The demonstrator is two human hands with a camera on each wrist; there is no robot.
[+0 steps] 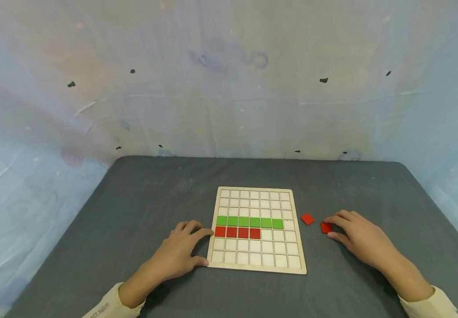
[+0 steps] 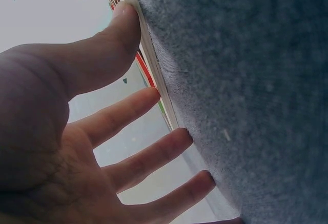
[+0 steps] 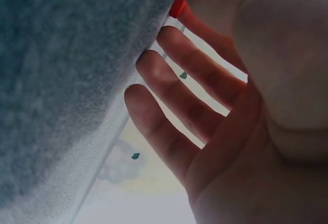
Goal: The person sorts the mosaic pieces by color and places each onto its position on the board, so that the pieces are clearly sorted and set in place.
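A wooden grid board [image 1: 254, 270] lies on the dark table, with a row of several green tiles [image 1: 243, 221] above a shorter row of red tiles [image 1: 231, 232]. My left hand [image 1: 179, 251] rests at the board's left side, thumb at the near corner and index fingertip on the left edge; in the left wrist view its fingers [image 2: 138, 165] are spread and fairly straight. To the right of the board, my right hand [image 1: 361, 238] pinches a red square tile [image 1: 326, 228] between thumb and index finger, low over the table. Its other fingers [image 3: 192, 70] reach down to the cloth.
Another loose red tile [image 1: 307, 219] lies between the board and my right hand. The grey table [image 1: 165, 190] ends at a rounded far edge, with a pale, dark-spotted sheet [image 1: 229, 88] rising behind it.
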